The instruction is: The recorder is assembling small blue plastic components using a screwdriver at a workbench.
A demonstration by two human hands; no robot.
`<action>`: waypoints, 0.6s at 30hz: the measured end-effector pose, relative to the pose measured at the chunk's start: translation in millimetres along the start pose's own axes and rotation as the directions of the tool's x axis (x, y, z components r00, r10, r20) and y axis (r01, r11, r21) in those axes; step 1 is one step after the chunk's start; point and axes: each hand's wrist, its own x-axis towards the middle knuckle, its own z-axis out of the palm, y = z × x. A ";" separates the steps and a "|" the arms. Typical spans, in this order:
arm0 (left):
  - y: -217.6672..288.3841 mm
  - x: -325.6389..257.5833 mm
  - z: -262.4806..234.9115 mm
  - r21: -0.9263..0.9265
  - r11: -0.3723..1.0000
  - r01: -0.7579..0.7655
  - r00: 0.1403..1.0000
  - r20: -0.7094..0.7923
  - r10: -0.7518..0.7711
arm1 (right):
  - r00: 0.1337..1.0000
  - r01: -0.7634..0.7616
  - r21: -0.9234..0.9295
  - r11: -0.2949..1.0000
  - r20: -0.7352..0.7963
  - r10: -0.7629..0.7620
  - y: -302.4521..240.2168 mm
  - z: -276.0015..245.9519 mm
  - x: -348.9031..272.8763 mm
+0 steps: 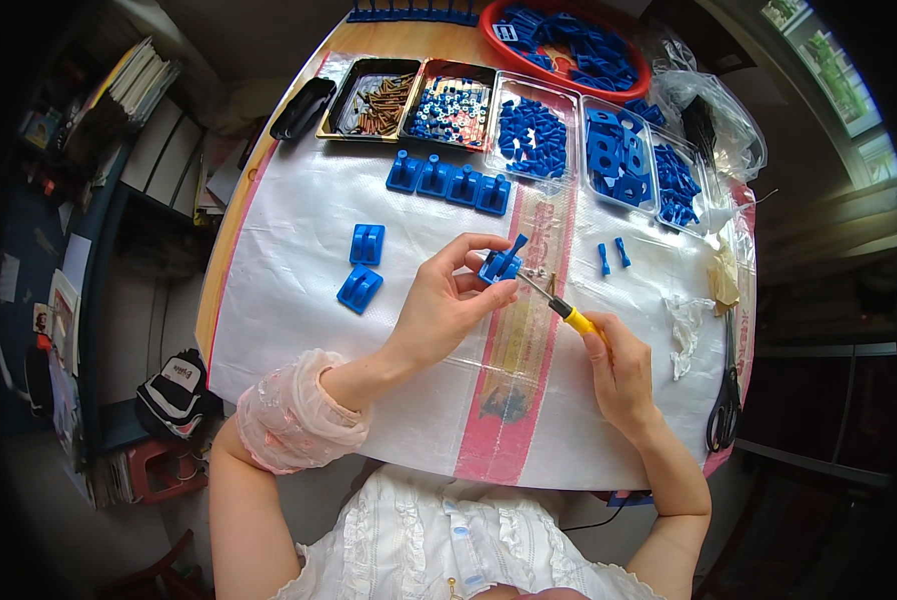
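Note:
My left hand (447,300) pinches a small blue plastic part (501,262) above the white sheet (299,230). A yellow-handled screwdriver (565,310) sits in my right hand (621,372), its metal tip touching the blue part. Two flat blue blocks (363,265) lie to the left of my left hand. A row of several assembled blue pieces (449,182) stands farther back. Two small blue clips (612,255) lie to the right of the part.
Trays at the back hold brown screws (373,100), mixed small fasteners (451,108) and blue parts (534,135). A red basin (569,45) holds more blue parts. Black scissors (726,395) lie at the right edge, near clear plastic bags (714,115).

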 end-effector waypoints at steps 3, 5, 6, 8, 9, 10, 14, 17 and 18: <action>0.5 -0.8 0.6 -0.008 1.000 -0.005 1.000 0.007 0.005 | 1.000 -0.008 0.013 1.000 0.009 0.008 0.2 -1.2 -0.8; -2.4 0.1 -0.8 -0.021 1.000 0.008 0.999 0.031 -0.008 | 1.000 -0.003 0.020 1.000 -0.001 0.003 2.3 0.0 -3.2; -3.8 0.7 -1.6 -0.028 0.999 0.015 0.999 0.044 -0.014 | 1.000 0.001 0.016 1.000 -0.019 -0.001 4.0 1.3 -3.9; -4.9 1.6 -3.2 -0.023 0.999 0.024 0.998 0.063 -0.022 | 0.999 0.012 0.011 1.000 -0.054 -0.011 7.1 4.2 -4.6; -5.1 1.5 -4.0 -0.020 0.999 0.028 0.997 0.071 -0.026 | 0.999 -0.010 0.015 1.000 -0.041 0.011 7.0 3.7 -4.1; -5.2 1.0 -4.5 -0.027 0.999 0.036 0.997 0.071 -0.034 | 0.999 -0.032 0.018 0.999 -0.029 0.032 6.6 2.6 -3.4; -4.7 1.3 -3.7 -0.067 0.996 0.053 0.996 0.082 -0.048 | 0.999 -0.047 0.020 0.999 -0.008 0.047 9.2 3.4 -3.8; -7.3 2.9 -5.1 -0.105 0.993 0.056 0.993 0.105 -0.045 | 1.000 -0.029 0.023 0.999 -0.007 0.029 9.5 3.8 -3.5; -8.1 3.1 -5.9 -0.118 0.991 0.057 0.992 0.114 -0.044 | 1.000 -0.027 0.022 0.999 -0.007 0.027 9.1 3.9 -3.2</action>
